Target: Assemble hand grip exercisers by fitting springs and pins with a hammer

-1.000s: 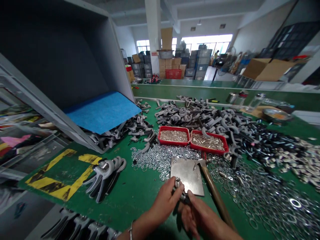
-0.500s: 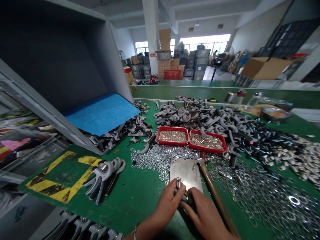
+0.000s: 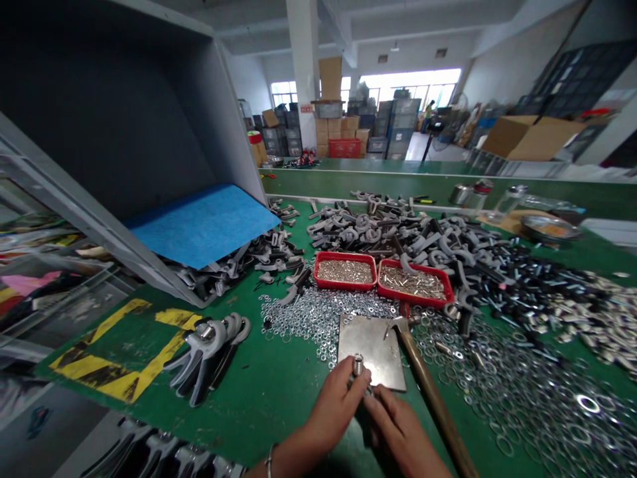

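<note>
A small metal piece (image 3: pixel 358 364) with a shiny, ribbed top sticks up from the left hand (image 3: pixel 331 405), whose thumb and finger are pinched on it. The right hand (image 3: pixel 405 431) has its fingers curled at the low end; I can't tell if they grip it. The piece is over the near edge of a flat metal plate (image 3: pixel 373 348), and a hammer (image 3: pixel 432 388) lies just beside the plate.

This piece doesn't look finished yet, I think. The gray clamps (image 3: pixel 212 338) on the left look put together, but a big heap of loose gray parts (image 3: pixel 371 229) seems left to do.

The left red tray (image 3: pixel 344 286) has lots of tiny shiny bits. The right red tray (image 3: pixel 415 302) has little metal pins, with a gray part lying across its back rim. A big gray box (image 3: pixel 233 126) on its side has a blue sheet (image 3: pixel 206 226) in its mouth.
</note>
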